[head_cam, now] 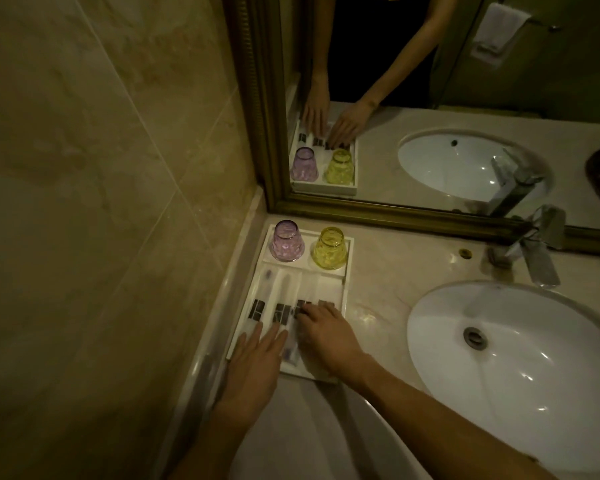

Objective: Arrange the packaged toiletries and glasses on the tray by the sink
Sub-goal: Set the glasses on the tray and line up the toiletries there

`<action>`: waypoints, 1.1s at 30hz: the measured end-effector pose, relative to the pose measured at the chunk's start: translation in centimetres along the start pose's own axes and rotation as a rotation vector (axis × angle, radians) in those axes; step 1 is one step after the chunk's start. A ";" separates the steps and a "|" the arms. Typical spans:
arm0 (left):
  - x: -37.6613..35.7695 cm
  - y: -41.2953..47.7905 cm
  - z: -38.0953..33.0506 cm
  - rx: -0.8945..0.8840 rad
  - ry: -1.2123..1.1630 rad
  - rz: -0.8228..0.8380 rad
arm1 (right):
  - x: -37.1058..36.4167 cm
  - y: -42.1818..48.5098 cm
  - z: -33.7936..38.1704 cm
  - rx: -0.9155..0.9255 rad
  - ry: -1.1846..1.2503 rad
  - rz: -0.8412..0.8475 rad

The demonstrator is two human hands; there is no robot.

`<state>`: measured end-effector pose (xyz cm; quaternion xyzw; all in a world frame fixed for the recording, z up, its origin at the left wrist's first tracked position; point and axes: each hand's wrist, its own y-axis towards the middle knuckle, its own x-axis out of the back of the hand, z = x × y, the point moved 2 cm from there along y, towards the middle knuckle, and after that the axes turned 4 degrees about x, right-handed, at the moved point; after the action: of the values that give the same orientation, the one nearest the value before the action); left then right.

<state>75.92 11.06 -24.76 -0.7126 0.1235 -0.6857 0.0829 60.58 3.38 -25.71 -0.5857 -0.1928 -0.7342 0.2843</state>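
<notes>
A white tray (346,289) sits in the counter corner left of the sink. At its far end a purple glass (287,241) and a yellow glass (329,249) stand upside down, side by side. Several white toiletry packets (284,289) with dark labels lie lengthwise in the near part. My left hand (255,365) lies flat with fingers spread on the near ends of the left packets. My right hand (323,332) rests on the right packets, its fingertips curled onto a dark label; whether it grips one I cannot tell.
A white oval sink (520,358) fills the right side, with a chrome tap (530,251) behind it. A gold-framed mirror (395,213) runs along the back. The tiled wall (101,202) closes in on the left. The beige counter (388,271) lies between tray and sink.
</notes>
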 end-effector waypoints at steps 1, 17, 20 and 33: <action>0.1 0.0 0.0 0.011 0.010 0.022 | 0.0 -0.3 0.1 0.009 0.003 0.000; -1.7 -0.8 1.1 0.161 -0.181 -0.020 | 0.0 2.7 1.2 0.125 -0.029 0.167; -1.3 -1.3 0.5 0.041 -0.151 -0.089 | 0.6 2.5 -0.7 -0.014 0.027 0.048; -0.3 -3.4 -3.4 -0.167 -0.110 -0.078 | 2.5 0.5 -6.2 -0.081 -0.022 0.023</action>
<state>72.76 14.54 -23.94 -0.7578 0.1475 -0.6356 0.0029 55.87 -1.36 -24.83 -0.6068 -0.1593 -0.7315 0.2669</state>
